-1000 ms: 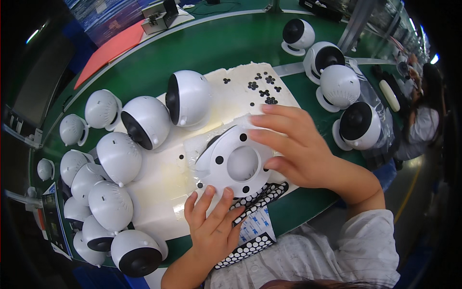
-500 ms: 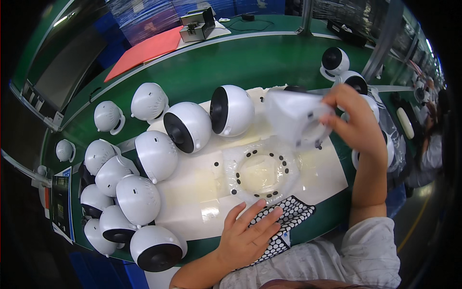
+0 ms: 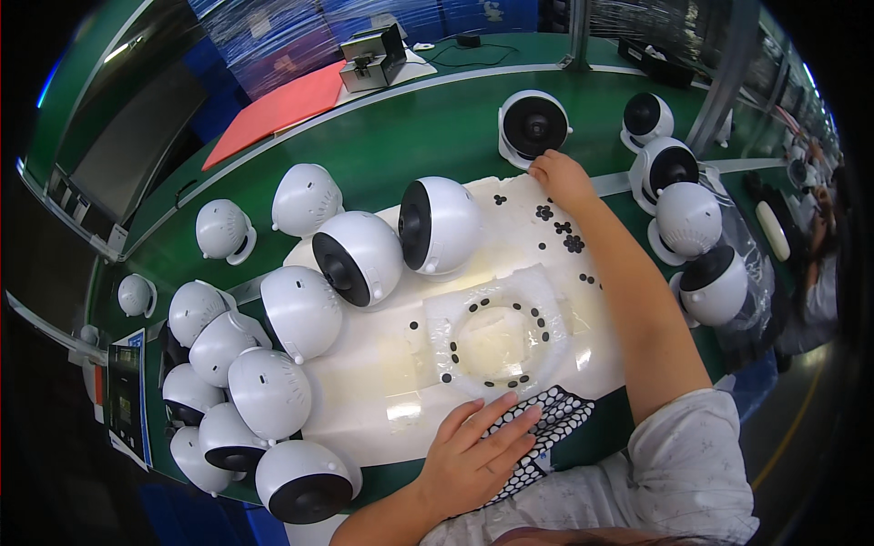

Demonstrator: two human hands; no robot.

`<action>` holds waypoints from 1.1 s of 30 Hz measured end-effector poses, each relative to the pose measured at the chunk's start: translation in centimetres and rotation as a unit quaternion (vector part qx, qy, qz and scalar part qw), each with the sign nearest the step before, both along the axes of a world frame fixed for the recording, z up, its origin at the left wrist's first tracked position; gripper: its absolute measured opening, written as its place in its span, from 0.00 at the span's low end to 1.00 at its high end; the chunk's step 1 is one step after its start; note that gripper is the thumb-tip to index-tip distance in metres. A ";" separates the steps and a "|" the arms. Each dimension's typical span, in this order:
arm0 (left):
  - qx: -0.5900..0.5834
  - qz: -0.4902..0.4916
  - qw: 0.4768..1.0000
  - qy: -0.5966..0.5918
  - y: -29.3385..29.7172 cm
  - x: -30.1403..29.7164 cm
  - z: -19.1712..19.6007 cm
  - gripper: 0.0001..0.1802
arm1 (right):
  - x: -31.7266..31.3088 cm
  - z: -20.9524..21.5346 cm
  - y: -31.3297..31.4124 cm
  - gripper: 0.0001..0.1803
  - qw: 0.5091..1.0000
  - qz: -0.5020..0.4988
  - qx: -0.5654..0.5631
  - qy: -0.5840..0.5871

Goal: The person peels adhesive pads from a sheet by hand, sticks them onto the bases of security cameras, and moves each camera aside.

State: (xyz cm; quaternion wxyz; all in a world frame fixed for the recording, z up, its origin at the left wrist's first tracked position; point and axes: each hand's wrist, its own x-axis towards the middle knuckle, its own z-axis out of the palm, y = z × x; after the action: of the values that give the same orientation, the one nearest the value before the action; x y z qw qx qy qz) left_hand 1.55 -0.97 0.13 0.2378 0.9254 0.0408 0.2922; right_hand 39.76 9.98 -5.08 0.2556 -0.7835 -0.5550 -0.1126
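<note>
Your right hand [image 3: 560,178] touches the black-faced white device [image 3: 534,126] at one o'clock, its grip unclear; your left hand [image 3: 477,452], loosely spread, lies on the dotted sheet [image 3: 563,415] at six.

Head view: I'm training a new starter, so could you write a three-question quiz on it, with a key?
1. Which hand is at the black-fronted white device at the far edge of the pale mat?
2. True or false: the left hand lies over part of the white-dotted sheet.
3. The bench top is: a) green; b) yellow; c) red.
Key: 1. The right hand. 2. True. 3. a.
</note>
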 end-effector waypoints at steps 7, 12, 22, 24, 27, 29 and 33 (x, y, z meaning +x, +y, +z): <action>0.001 0.013 1.000 -0.016 0.0 0.1 0.2 0.13 | -6.6 4.2 0.0 0.31 0.910 0.131 0.099 0.379; -0.001 0.004 0.999 -0.038 0.1 -0.4 0.0 0.17 | -14.0 7.1 -0.4 0.53 0.847 0.242 -0.092 0.464; 0.006 -0.027 0.998 -0.056 -0.7 -0.8 -0.6 0.12 | -18.4 14.6 0.0 0.51 0.858 0.298 0.214 0.360; -0.002 -0.043 0.999 -0.013 -0.7 -1.1 -0.9 0.12 | -22.2 16.9 2.8 0.50 0.814 0.388 0.158 0.402; 0.007 -0.047 0.999 0.001 -0.4 -1.3 -1.2 0.12 | -27.9 16.7 9.2 0.50 0.861 0.393 0.072 0.314; -0.010 -0.056 0.998 0.037 -0.2 -1.1 -0.9 0.12 | -30.5 14.6 13.5 0.55 0.900 0.351 -0.006 0.258; -0.018 -0.071 0.996 0.050 0.3 -1.2 -1.0 0.10 | -33.8 11.6 16.4 0.56 0.898 0.353 -0.047 0.260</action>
State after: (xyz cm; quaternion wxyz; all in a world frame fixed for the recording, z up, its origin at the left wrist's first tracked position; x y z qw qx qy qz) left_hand 0.37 -0.67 -0.86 0.2721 0.9351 -0.0079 0.2268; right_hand 5.96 26.41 6.49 0.3763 -0.5491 -0.7133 0.2192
